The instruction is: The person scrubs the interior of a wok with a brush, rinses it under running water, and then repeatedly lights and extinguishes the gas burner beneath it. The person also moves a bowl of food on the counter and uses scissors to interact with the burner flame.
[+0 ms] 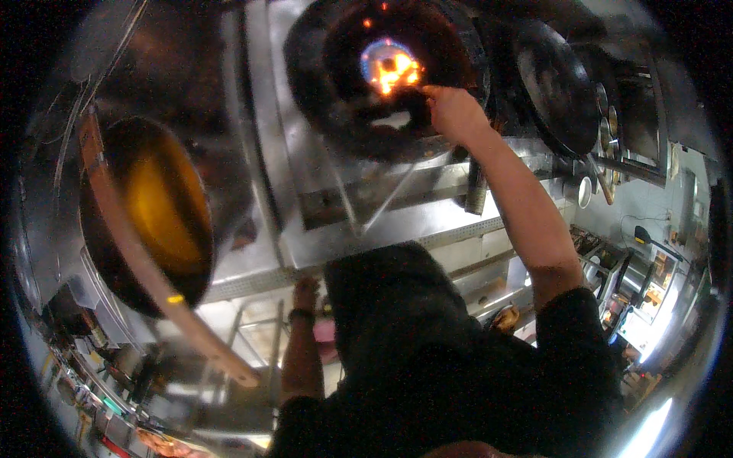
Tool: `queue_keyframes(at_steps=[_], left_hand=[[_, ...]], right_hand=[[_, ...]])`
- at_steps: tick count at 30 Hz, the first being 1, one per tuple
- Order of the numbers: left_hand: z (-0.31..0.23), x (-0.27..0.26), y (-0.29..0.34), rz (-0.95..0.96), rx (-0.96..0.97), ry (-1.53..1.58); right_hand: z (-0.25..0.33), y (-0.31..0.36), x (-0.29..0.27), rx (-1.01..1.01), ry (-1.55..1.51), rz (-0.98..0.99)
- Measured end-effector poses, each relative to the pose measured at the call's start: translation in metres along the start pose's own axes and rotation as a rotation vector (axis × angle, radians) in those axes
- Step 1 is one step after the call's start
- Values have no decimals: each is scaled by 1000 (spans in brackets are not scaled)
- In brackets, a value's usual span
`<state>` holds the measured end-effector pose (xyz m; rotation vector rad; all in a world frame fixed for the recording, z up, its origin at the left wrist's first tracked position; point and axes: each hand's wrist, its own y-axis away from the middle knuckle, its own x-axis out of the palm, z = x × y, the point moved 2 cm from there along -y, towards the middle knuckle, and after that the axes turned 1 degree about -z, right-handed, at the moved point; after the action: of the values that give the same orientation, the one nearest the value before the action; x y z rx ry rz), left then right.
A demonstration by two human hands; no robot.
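Note:
My right arm reaches across the front of the stove, and my right hand (pixel 458 116) is closed beside a lit burner (pixel 388 70). Orange and blue flames burn just past its fingertips. A dark thing seems to lie at the fingers, too dim to name. Around the flame runs the wide black burner ring (pixel 305 84). Lower down, my left hand (pixel 307 291), with a dark band at the wrist, is at the stove's perforated front edge. Its fingers are small and blurred, so their hold cannot be made out.
At left sits a dark wok (pixel 107 252) with yellow liquid, crossed by a long wooden handle (pixel 145 263). Another black wok (pixel 553 88) stands right of the burner. A ridged handle (pixel 476 191) hangs below the ring. Shelves and kitchen equipment (pixel 603 263) lie farther right.

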<state>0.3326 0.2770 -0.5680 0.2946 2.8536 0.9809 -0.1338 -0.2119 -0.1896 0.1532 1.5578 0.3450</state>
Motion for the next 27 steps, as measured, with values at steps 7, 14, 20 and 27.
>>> queue_keyframes(at_steps=[7,14,20,27], left_hand=[[16,-6,11,-41,-36,-121],[-17,-12,8,-2,-52,-167],[16,-12,1,-44,35,-240],[-12,-12,6,-130,-195,110]], right_hand=[[1,-3,-17,20,-41,2],[-4,-10,5,64,46,105],[4,-3,-1,-29,29,145],[-12,-2,-26,-15,73,111]])
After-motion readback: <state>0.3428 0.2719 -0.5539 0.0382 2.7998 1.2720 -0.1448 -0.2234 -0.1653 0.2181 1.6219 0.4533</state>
